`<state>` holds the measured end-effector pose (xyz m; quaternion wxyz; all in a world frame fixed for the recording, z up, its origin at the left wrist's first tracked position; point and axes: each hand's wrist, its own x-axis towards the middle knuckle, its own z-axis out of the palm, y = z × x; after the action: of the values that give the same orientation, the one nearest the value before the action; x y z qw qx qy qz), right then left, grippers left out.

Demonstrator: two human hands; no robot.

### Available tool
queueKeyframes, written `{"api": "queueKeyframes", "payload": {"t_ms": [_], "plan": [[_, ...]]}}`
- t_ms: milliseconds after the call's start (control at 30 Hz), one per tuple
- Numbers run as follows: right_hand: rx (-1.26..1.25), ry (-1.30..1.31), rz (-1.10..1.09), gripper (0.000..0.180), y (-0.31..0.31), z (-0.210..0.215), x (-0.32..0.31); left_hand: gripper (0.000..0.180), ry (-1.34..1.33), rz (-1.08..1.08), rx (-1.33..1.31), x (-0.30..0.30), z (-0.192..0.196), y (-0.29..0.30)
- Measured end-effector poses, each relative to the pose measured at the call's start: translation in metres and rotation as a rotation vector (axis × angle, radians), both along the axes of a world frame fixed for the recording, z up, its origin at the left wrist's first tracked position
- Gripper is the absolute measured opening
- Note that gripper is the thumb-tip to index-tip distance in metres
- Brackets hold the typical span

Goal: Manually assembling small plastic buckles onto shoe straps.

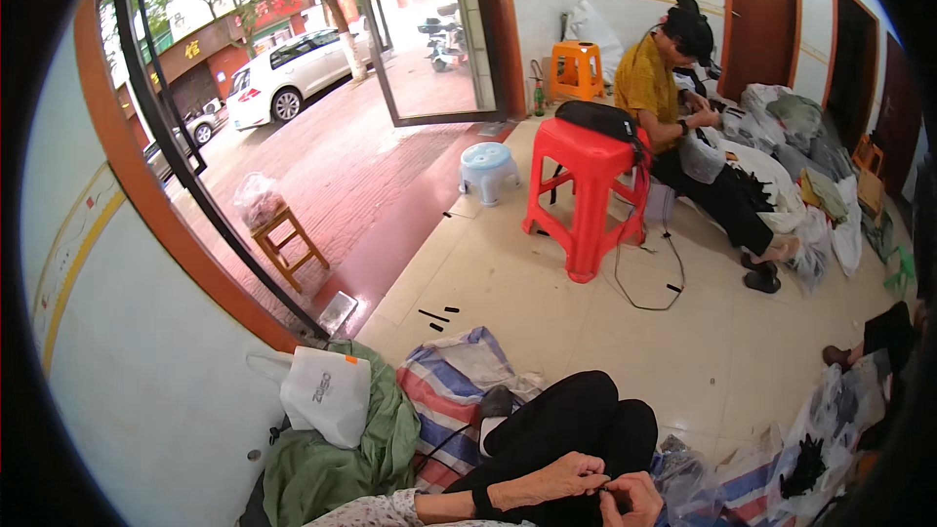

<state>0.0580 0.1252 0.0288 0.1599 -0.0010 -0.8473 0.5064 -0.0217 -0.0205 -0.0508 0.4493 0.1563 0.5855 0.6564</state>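
In the head view, the left hand (568, 477) and the right hand (636, 501) meet over the person's black trousers (574, 420). The fingers of both are drawn in to a narrow pinch around a small dark piece (602, 491), which sits between the fingertips; its shape is too small to tell.

To the left, a white bag (332, 405) leans on green cloth (327, 473), beside a striped sheet (451, 371). Plastic bags (686, 473) lie just right of the hands, with a black bundle (805, 466) farther right. Black strips (434, 316) lie on the floor (508, 273). Beyond stand a red stool (590, 151) bearing a black bag (595, 119), and a low blue stool (488, 164). A co-worker (642, 78) in a yellow shirt sits bent over their own hands, near heaped bags (800, 127). Through the open door, a white car (293, 73) is parked.
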Motion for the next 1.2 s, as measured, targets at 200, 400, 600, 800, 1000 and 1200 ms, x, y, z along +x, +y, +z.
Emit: {"api": "queueKeyframes", "payload": {"t_ms": [200,400,600,800,1000,1200], "plan": [[-0.162,0.016,0.06,0.01,0.0,-0.007,-0.009,0.024,0.046,0.102,-0.125,-0.001,0.02,-0.015],[-0.163,0.055,-0.003,0.011,0.01,-0.012,-0.005,0.021,0.056,0.135,-0.105,-0.003,0.043,-0.001],[-0.199,0.059,-0.022,0.012,0.012,-0.016,-0.002,0.022,0.167,0.184,-0.132,0.001,0.058,0.006],[-0.212,0.079,-0.072,0.011,0.016,-0.024,-0.001,0.02,0.228,0.175,-0.163,-0.002,0.052,0.01],[-0.264,0.052,0.022,0.008,0.02,-0.061,-0.007,0.022,0.274,0.154,-0.284,-0.005,0.062,0.018],[-0.429,-0.019,-0.005,0.008,0.027,-0.066,-0.004,0.027,0.211,0.119,-0.29,-0.007,0.055,0.031]]}}
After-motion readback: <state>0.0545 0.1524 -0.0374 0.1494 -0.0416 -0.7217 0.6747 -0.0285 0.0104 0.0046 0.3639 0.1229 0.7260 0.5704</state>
